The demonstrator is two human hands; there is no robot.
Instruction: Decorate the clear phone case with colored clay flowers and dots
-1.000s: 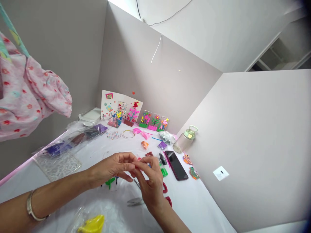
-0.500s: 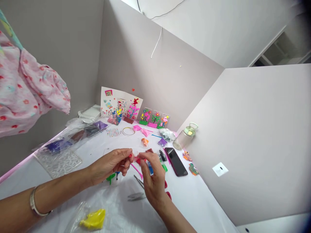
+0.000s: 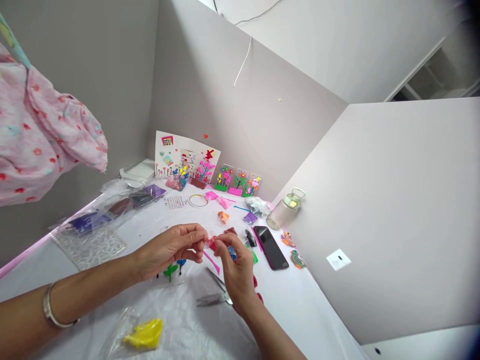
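My left hand (image 3: pixel 183 245) is closed in a pinch on a tiny piece of red clay that barely shows at its fingertips. Just right of it, my right hand (image 3: pixel 237 265) also pinches, its fingertips at red clay (image 3: pixel 212 244) in a clear wrapper; its grip is partly hidden. Below my left hand lies a clear panel with a green clay leaf shape (image 3: pixel 170 272) and blue bits. A pink modelling tool (image 3: pixel 212 262) lies between the hands. Open scissors (image 3: pixel 213 300) rest beneath my right hand, their red handles partly covered by it.
Yellow clay (image 3: pixel 144 335) in a clear bag lies in front. A phone (image 3: pixel 272 248) and a bottle (image 3: pixel 285 210) stand to the right. Decorated panels (image 3: pixel 240 182) and a decorated card (image 3: pixel 187 155) lean at the back. Bagged clay (image 3: pixel 90 222) and a textured sheet (image 3: pixel 90 247) lie left.
My fingertips have come slightly closer together, and the red piece in my left fingers shows less. More of the scissors and the green leaf shape is visible.
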